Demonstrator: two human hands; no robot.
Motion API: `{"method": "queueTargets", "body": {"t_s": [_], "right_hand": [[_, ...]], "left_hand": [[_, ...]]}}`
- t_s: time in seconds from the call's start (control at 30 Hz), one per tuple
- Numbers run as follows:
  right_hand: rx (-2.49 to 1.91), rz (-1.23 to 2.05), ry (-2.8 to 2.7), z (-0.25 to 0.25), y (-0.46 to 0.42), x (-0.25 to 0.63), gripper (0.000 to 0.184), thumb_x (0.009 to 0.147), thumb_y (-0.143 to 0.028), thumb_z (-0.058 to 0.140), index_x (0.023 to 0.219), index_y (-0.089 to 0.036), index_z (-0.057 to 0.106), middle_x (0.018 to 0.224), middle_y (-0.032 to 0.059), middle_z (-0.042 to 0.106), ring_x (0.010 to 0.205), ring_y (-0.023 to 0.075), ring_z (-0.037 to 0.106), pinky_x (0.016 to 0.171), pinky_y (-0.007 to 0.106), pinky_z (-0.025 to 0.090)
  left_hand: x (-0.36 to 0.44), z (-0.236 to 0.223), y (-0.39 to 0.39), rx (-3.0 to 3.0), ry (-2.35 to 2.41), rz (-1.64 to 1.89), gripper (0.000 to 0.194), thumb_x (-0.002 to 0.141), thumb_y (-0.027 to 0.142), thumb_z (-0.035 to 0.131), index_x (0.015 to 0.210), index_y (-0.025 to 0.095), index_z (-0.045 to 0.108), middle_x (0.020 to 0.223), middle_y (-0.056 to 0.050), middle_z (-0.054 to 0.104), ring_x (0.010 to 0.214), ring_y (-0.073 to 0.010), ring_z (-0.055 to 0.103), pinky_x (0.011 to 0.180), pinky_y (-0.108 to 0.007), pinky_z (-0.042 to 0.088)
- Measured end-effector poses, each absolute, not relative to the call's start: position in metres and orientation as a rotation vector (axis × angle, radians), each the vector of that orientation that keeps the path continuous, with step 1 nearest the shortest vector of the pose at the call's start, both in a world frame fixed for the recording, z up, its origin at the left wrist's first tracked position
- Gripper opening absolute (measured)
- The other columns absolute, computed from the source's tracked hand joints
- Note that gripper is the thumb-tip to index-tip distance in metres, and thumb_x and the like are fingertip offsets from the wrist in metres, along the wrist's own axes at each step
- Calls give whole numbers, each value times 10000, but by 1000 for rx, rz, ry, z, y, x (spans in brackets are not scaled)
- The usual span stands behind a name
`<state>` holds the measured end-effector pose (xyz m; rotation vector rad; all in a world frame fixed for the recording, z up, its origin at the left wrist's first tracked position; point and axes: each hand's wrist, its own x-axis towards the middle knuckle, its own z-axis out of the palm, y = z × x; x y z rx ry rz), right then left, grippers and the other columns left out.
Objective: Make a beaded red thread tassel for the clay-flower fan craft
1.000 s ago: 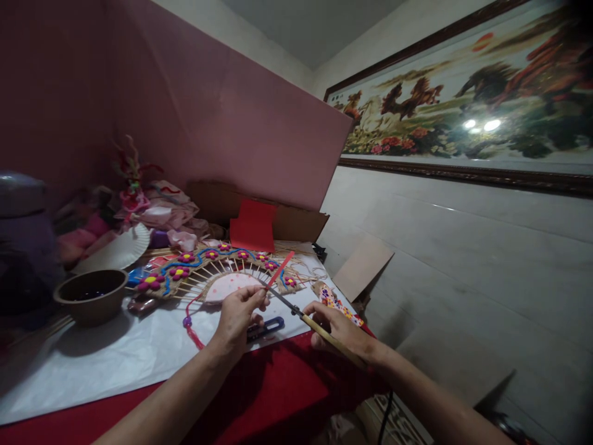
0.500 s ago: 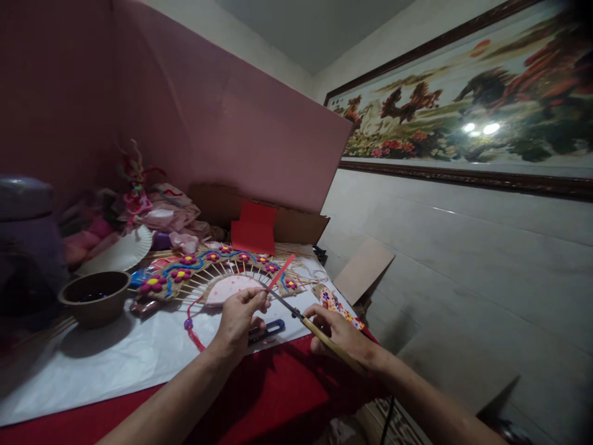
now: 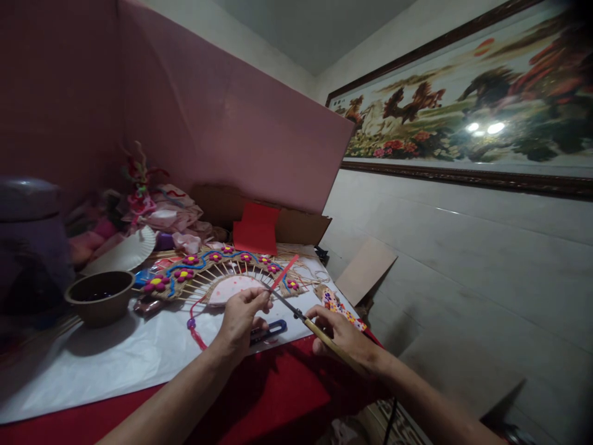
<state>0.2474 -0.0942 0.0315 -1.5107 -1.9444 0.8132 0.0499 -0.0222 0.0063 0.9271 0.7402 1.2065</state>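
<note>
My left hand (image 3: 245,318) is closed in a pinch beside the lower end of a narrow red paper strip (image 3: 285,272), which slants up to the right. My right hand (image 3: 340,337) grips a pair of scissors (image 3: 319,334) with tan handles. Their dark blades point up-left and meet the strip close to my left fingertips; the tips are partly hidden. Behind both hands lies a fan-shaped craft piece (image 3: 231,290) with thin sticks, magenta flowers and a blue wavy line. A dark blue handled tool (image 3: 269,332) rests on the white sheet below my left fingers.
A brown bowl (image 3: 99,300) of dark liquid stands at left, near a purple container (image 3: 30,247). Folded red paper (image 3: 256,228) leans on cardboard (image 3: 303,228) at the back. A flower-patterned piece (image 3: 340,309) lies right of the scissors. Red cloth (image 3: 259,395) covers the table's front.
The whole view has shifted very slightly to the right. Both hands, the scissors and the red strip keep nearly the same positions relative to each other.
</note>
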Motion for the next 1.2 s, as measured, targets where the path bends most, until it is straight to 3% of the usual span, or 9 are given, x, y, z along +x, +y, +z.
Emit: {"method": "queueTargets", "body": {"t_s": [0.7, 1.0, 1.2], "right_hand": [[-1461, 1066, -1794, 22, -98, 244, 204, 691, -230, 584, 868, -197, 490, 594, -53, 579, 512, 93, 470, 475, 189, 333], [-1672, 689, -1762, 16, -95, 248, 222, 680, -319, 662, 814, -182, 549, 599, -50, 523, 546, 105, 442, 498, 209, 316], [-1922, 352, -1858, 18, -104, 258, 296, 628, -378, 752, 818, -190, 624, 752, 20, 650, 710, 187, 564, 630, 267, 361]], "left_hand": [[49, 2, -18, 983, 777, 1150, 351, 551, 410, 768, 651, 119, 600, 574, 6, 557, 410, -69, 444, 355, -198, 391], [49, 0, -15, 955, 730, 1164, 360, 524, 404, 798, 647, 117, 619, 594, -3, 555, 496, -94, 471, 388, -203, 400], [49, 1, -15, 941, 707, 1185, 333, 549, 389, 786, 662, 124, 619, 608, -1, 557, 533, -99, 473, 413, -199, 397]]}}
